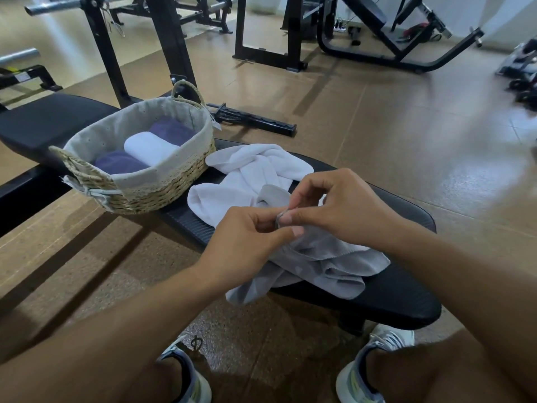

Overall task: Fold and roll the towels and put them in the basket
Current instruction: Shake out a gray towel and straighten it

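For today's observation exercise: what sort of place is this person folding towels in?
Most likely a gym. The towels lie on a padded black bench, a barbell rests on a rack behind it, and more weight machines stand on the floor beyond.

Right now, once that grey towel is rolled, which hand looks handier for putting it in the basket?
Probably the left hand. The basket sits on the bench to the person's left, so the left reaches it without crossing over. Both hands pinch the grey towel's edge; the right hand lies farther from the basket.

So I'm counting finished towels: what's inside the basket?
The basket holds three rolled towels: a white roll between two purple rolls. Anything beneath them is covered.
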{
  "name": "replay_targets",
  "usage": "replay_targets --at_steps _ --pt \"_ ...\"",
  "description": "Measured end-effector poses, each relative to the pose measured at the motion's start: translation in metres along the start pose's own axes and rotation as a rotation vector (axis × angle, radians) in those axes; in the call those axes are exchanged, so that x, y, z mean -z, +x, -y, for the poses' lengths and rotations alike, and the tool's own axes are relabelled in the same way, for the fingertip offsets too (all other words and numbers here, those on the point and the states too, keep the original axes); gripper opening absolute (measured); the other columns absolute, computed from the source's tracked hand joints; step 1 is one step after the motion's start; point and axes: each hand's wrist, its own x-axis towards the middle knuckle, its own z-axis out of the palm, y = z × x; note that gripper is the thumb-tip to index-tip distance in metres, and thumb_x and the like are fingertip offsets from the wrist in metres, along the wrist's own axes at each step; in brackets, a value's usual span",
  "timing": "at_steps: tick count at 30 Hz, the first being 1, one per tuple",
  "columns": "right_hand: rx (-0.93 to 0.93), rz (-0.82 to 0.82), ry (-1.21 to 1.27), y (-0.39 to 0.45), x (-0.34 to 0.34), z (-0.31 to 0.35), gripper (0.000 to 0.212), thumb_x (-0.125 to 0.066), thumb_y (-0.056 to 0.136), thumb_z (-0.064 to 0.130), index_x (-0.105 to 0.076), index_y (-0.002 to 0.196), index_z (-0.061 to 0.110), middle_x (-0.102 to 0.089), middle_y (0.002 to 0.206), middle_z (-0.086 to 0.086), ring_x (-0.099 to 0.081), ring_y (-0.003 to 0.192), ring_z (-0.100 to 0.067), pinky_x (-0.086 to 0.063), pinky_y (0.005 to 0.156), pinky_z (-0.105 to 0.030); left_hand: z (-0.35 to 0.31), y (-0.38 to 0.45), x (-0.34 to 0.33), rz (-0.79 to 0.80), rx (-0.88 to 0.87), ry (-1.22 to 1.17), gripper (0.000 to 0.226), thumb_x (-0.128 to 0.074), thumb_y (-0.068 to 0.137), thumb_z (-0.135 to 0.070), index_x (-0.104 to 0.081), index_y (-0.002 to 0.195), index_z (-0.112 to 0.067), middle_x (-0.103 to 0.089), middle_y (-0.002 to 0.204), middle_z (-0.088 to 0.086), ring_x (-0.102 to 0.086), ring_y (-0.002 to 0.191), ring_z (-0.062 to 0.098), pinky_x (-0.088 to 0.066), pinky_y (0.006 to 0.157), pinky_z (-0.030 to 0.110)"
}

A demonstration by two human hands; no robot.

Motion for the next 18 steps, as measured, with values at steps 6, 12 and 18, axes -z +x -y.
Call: replay_targets --at_steps 6,12,18 --pt "-0.071 0.118 -0.093 0.001 0.017 -0.010 0.024 -0.082 0.075 0.054 -0.073 0.084 0.034 -0.071 0.089 0.022 -0.062 0.077 0.006 -0.044 0.073 -0.020 -0.001 0.009 0.018 -0.018 0.010 0.136 0.011 -0.072 0.093 -0.024 -0.082 0.092 -0.019 -0.080 0.087 -0.002 -0.075 0.089 0.012 -0.057 0.081 0.027" --pt "0.008 0.232 -0.251 -0.004 0.023 -0.019 0.027 -0.082 0.073 0.057 -0.070 0.088 0.037 -0.064 0.117 0.025 -0.052 0.120 0.000 -0.044 0.105 -0.036 0.002 0.019 0.059 -0.194 0.091 -0.005 0.020 -0.062 0.100 -0.025 -0.078 0.093 -0.016 -0.078 0.088 0.003 -0.067 0.079 0.015 -0.055 0.078 0.039" --pt "0.272 0.286 -0.229 -0.018 0.011 0.031 0.023 -0.080 0.077 0.053 -0.062 0.078 0.039 -0.063 0.116 0.022 -0.049 0.126 -0.006 -0.039 0.104 -0.025 0.028 0.036 0.099 -0.559 0.166 0.140 0.041 -0.055 0.086 -0.053 -0.070 0.090 -0.015 -0.071 0.092 0.021 -0.067 0.084 0.029 -0.056 0.085 0.061"
